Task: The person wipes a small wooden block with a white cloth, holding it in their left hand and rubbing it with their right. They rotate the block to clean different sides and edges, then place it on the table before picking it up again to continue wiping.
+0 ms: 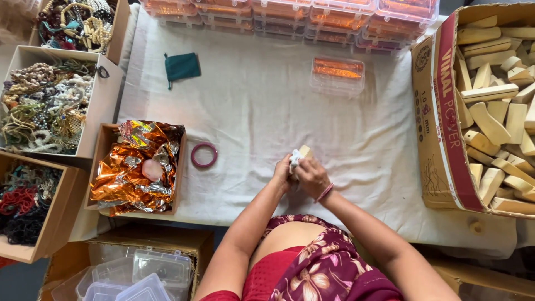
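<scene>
Your left hand (282, 174) and right hand (312, 177) meet over the white cloth-covered table (262, 111), pressed together just in front of your body. Between them you grip a small pale wooden block (304, 151), whose top end pokes out above your fingers. A scrap of white cloth (295, 160) is bunched against the block's left side, pinched under your left fingers. Both hands are clenched around these two things; a pink bangle sits on your right wrist.

Just left of your left hand a pink ring (204, 155) lies flat on the table. Further left stands a cardboard box of crumpled orange foil (136, 167), and beyond it open boxes of beaded jewellery (47, 103). Up and left of your hands rests a small dark green pouch (181, 66). Above your right hand, well apart, sits a clear plastic case (337, 74) with orange contents, and behind it a row of stacked clear cases (290, 14). To the right of your right hand a large carton (440, 128) holds many more pale wooden blocks (496, 106).
</scene>
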